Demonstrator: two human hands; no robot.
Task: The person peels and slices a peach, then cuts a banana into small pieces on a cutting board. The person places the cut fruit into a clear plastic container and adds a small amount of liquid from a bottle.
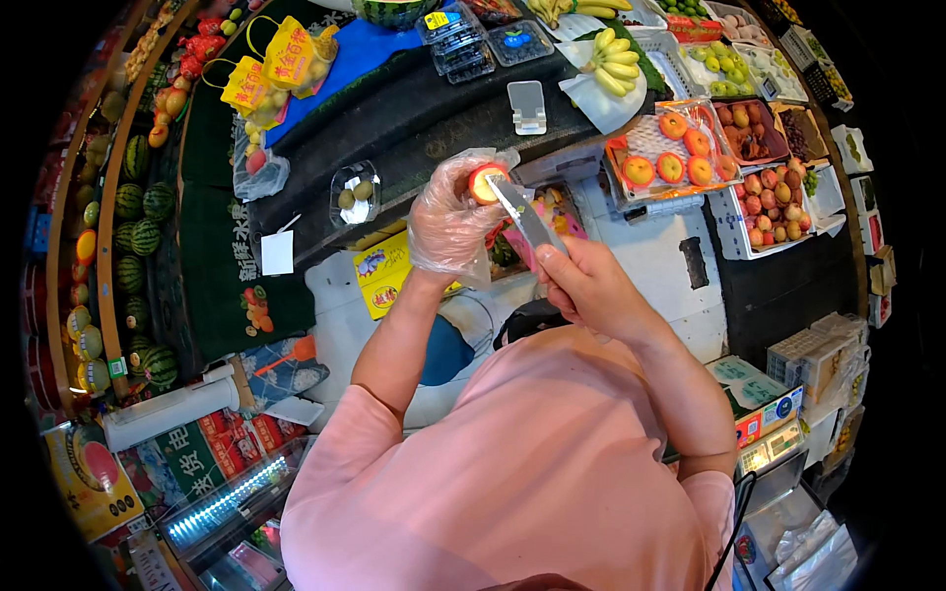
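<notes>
In a clear plastic glove, my left hand (448, 222) grips a small round fruit with red skin (486, 183), probably an apple. Pale flesh shows on the side facing me, where the skin is cut away. My bare right hand (591, 281) is wrapped round the handle of a knife (527, 217). Its broad blade points up and left, and the tip lies against the cut face of the fruit. Both hands are in front of my chest, near the edge of a black counter (394, 108). The glove and fingers hide part of the fruit.
On the counter stand a clear tray with small green fruits (355, 195), a phone stand (527, 106) and yellow bags (268, 74). Bananas (613, 64) and a box of orange-red fruit (670, 163) are at right. Watermelons (143, 202) line the left shelf. A yellow box (384, 271) sits below my hands.
</notes>
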